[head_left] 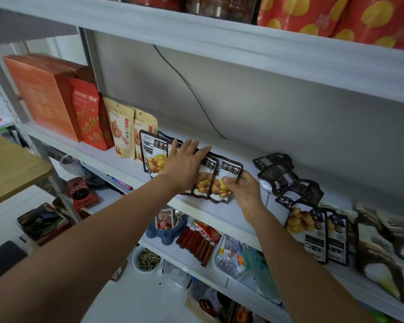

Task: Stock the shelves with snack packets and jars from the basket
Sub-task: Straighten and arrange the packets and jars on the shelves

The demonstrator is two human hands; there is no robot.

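Note:
A row of black-and-white chestnut snack packets (226,180) leans on the white middle shelf (245,148). My left hand (183,165) lies flat with spread fingers against the fronts of the middle packets. My right hand (244,188) pinches the lower right edge of the rightmost packet in that row. A further packet of the same kind (153,152) stands at the row's left end. More of these packets (287,176) lie loose in a heap on the shelf to the right. No basket is in view.
Left on the shelf stand beige pouches (121,129), a red pouch (86,113) and an orange box (40,94). Red-and-yellow bags (331,17) fill the shelf above. A black cable (189,87) runs down the back wall. Lower shelves hold a bowl, sausages and blister packs.

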